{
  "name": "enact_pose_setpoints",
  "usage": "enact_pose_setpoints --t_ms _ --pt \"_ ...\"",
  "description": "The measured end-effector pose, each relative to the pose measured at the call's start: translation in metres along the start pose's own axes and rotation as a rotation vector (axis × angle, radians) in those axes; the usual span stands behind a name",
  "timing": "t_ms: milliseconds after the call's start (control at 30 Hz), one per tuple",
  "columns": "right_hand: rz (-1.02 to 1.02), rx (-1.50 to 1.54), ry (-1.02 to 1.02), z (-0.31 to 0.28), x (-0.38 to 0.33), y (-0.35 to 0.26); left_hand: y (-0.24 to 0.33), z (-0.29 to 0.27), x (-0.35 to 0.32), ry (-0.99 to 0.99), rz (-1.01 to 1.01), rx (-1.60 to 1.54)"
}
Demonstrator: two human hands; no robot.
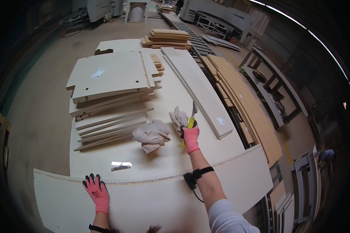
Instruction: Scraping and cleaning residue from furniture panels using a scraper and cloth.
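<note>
Viewing remotely through the head camera, I log the white worktop (87,165) first. At its near side lies a wide white board (151,202); I judge it stiff and fairly heavy, its raw edge liable to chip. Best hold, to my mind: both hands, well apart along the long edges. Farther off, a stack of pale panels (116,77) stands on the left of the worktop. Right of its lower end lies a crumpled cloth (153,136), soft and light by its look. My left hand (95,192) rests on the board's edge, gloved, palm down, fingers spread, gripping nothing. My right hand (191,138) is closed round a yellow-handled tool (191,122), over the worktop. Tool estimate: light, rigid, grey end possibly sharp, so hold by the handle only; the glove should limit slip. Exact kind of tool: cannot tell.
</note>
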State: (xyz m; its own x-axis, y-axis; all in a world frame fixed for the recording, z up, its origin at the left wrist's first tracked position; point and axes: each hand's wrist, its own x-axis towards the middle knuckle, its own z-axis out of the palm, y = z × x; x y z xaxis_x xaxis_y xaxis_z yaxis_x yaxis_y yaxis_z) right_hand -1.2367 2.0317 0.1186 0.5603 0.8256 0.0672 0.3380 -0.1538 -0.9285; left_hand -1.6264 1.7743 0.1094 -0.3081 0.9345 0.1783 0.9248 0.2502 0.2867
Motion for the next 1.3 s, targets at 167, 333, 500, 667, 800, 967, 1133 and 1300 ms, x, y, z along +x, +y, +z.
enact_pose_setpoints --t_ms 167,333,500,667,800,967,1133,1300 --pt "0.007 0.376 0.051 -0.192 -0.080 -0.034 -0.011 0.011 0.008 0.000 0.001 0.032" --pt "0.119 0.347 0.286 -0.338 -0.213 -0.020 -0.027 0.025 0.018 0.117 0.001 -0.004" --pt "0.148 -0.029 0.175 -0.355 -0.332 0.030 0.060 0.002 -0.026 0.262 0.237 -0.538" --pt "0.483 0.636 0.078 -0.361 -0.351 0.028 0.207 0.000 -0.150 -0.253 0.489 -0.830" --pt "0.348 0.203 0.362 -0.436 -0.363 0.128 0.278 0.010 -0.218 -0.564 0.485 -0.432" --pt "0.438 0.531 0.499 -0.559 -0.349 0.130 0.389 0.043 -0.271 -0.473 0.644 -0.070" --pt "0.469 0.498 0.609 -0.653 -0.353 0.183 0.557 0.116 -0.295 -0.364 0.774 -0.172" --pt "0.614 0.393 0.718 -0.715 -0.353 0.197 0.751 0.164 -0.329 -0.336 0.854 -0.244"
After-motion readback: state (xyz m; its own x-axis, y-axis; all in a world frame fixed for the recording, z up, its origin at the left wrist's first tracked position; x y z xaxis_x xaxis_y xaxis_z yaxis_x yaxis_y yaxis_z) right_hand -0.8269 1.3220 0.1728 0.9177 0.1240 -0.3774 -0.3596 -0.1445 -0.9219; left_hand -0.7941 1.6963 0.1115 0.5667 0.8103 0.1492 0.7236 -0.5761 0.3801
